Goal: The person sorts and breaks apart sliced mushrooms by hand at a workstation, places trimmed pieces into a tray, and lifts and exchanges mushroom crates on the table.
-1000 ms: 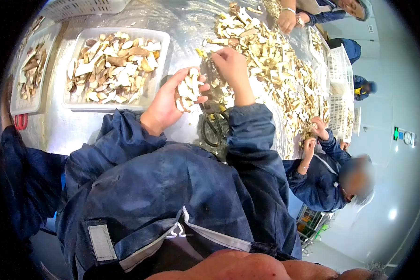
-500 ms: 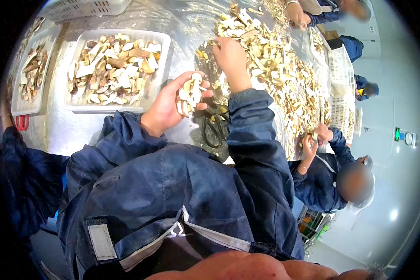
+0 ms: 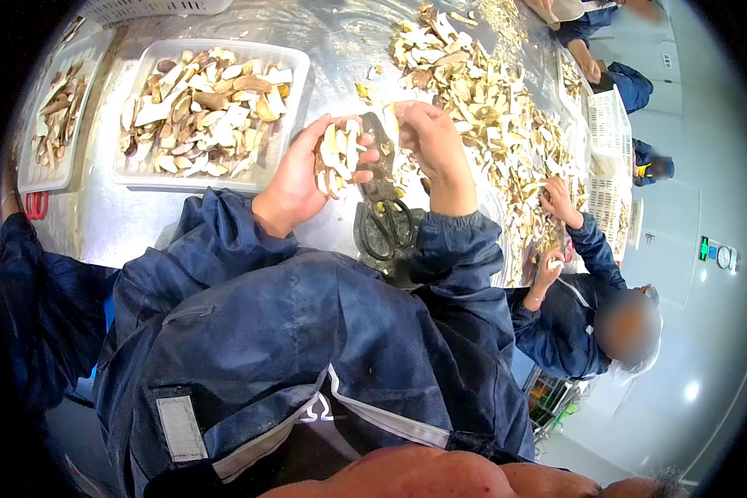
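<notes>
Item one, mushroom slices: one small handful, pale with some brown edges, lying across the palm and fingers of my left hand, which is turned up and half curled round them, over the tabletop. Item two, a pale slice: narrow, upright, seemingly pinched in my right hand, thumb and forefinger nearly closed (the grip is a little blurred, so I list it with caution). Item three, black-handled scissors: one pair, lying between my forearms, in neither hand. Item four, a clear tray, to the left of my left hand: its bottom largely covered by cut pieces, mixed white and brown, reaching near the walls. Item five, a loose heap, beyond and to the right of my right hand: untrayed, much larger than the tray's contents, so by my count the greater share lies outside, with the palmful in between. Item six, yellowish scraps, just past my fingers. Outer stock: a narrower tray at far left, partly filled, with a red handle beside it; a white basket at the far edge; more baskets past the heap; and a co-worker's hand at the heap's near end.
</notes>
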